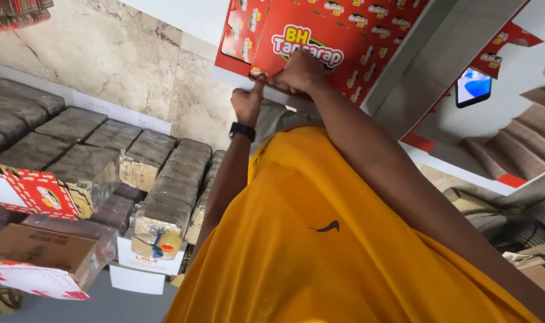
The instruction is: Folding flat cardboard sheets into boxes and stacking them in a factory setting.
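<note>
Two hands work at the top middle of the view, but going left to right the stock comes first. Far left: rows of wrapped brown blocks (75,122) stacked side by side against a marbled stone wall (123,54). Below them, a red and white printed box (27,191) holds one bundle, and a plain brown carton (42,248) lies near the bottom edge. Just right of these, more wrapped blocks stand in a column, with a roll of tape (164,244) resting at their lower end. Centre: the left hand (247,103), a black watch (242,130) on its wrist, is curled into a loose fist with the thumb stuck up and pressed against the lower edge of a flat red cardboard sheet (320,30). Next to it, the right hand (299,73) lies knuckles up on the same sheet, fingers bent down onto its lower edge; whether it pinches the card or only presses it I cannot tell. The sheet lies on a white surface (224,18), at the top of the view. An orange shirt (320,239) fills the lower middle. Far right: a phone with a lit blue screen (473,85) leans by another red printed piece (512,36), well apart from the hands, above more brown blocks.
</note>
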